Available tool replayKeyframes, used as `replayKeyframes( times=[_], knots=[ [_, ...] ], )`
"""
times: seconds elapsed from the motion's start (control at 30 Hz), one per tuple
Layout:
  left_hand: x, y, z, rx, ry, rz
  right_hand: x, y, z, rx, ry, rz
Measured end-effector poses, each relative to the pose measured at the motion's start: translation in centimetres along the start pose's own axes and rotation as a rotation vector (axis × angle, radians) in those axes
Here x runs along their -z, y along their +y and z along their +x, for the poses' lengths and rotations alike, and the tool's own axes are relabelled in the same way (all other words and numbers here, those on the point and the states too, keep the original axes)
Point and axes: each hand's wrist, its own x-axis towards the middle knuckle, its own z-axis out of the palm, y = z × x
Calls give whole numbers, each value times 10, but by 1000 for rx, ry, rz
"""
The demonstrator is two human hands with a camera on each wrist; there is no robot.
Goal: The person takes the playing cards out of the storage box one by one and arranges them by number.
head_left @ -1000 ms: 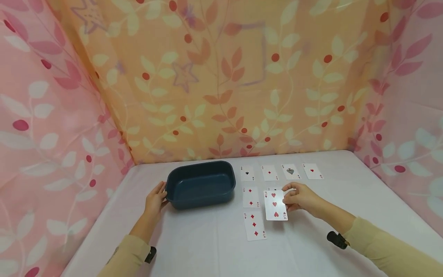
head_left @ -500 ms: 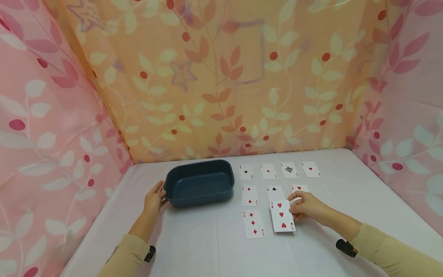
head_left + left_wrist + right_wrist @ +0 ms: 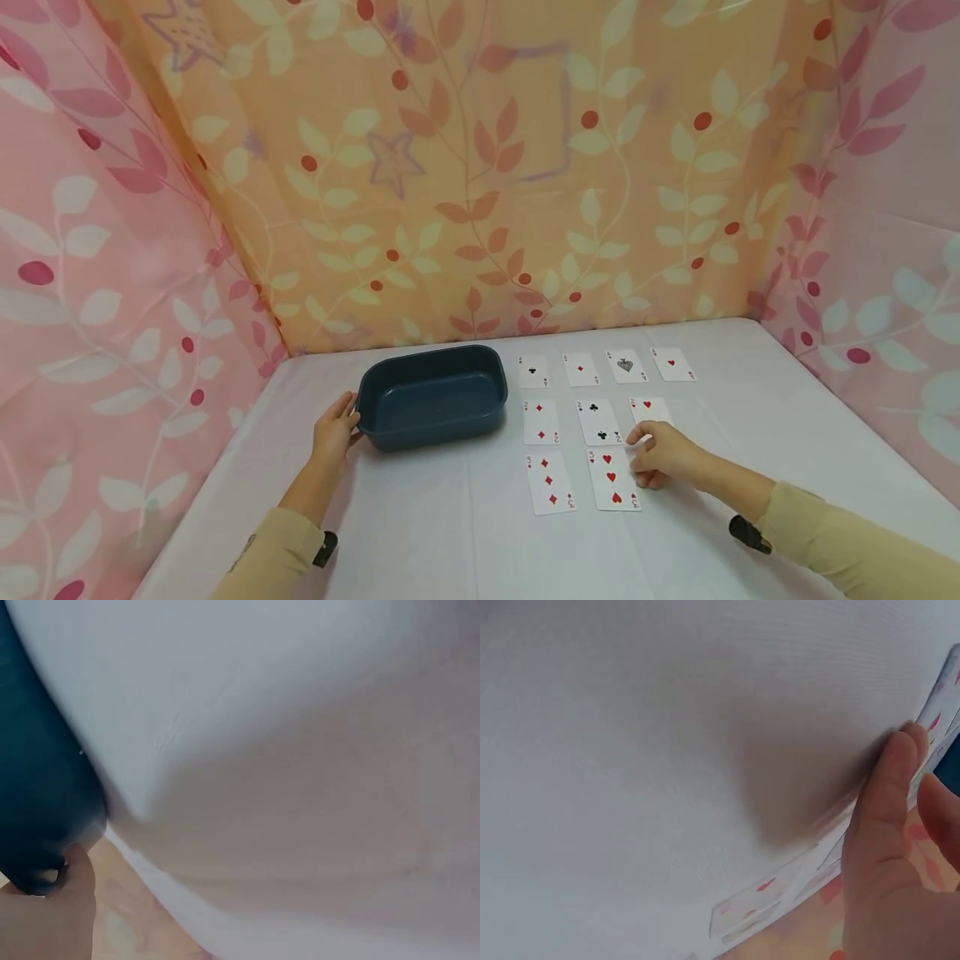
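Observation:
In the head view, my left hand (image 3: 333,429) holds the left end of a dark blue tub (image 3: 442,432), thumb at its rim. The left wrist view shows the thumb (image 3: 79,874) against the tub (image 3: 45,765). My right hand (image 3: 667,454) is at the right edge of the three of hearts (image 3: 613,490), which lies face up on the white cloth. In the right wrist view its fingertips (image 3: 907,746) reach the card's edge while the thumb (image 3: 939,806) stands apart from them. The two of hearts (image 3: 651,408) is partly hidden behind this hand.
Four-suit aces form the back row, with the ace of hearts (image 3: 672,365) at its right end. The two of diamonds (image 3: 541,422) and two of clubs (image 3: 598,422) lie in the middle row. Left of the three of hearts is the three of diamonds (image 3: 550,483). Patterned curtains (image 3: 480,167) surround the table.
My right hand has brought the three of hearts down and slightly right, from above the cards to the cloth below the two of clubs. The left hand stays on the tub.

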Motion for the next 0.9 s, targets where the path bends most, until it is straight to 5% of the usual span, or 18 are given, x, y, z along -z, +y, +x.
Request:
replayKeyframes(
  times=[0.13,0.33,0.47,0.7,0.9],
  knots=[
    [-1,6,-2,-64,34,115,15,-14,3,41,41,-111],
    [-15,48,-15,-311,53,776,51,-57,11,287,222,-517],
    [-40,80,-20,-402,41,1083,70,-87,25,267,284,-664],
    [-81,96,-22,-424,-28,1245,84,-110,47,191,251,-689],
    [-90,88,-20,-427,-66,1235,80,-113,54,158,237,-728]
  ],
)
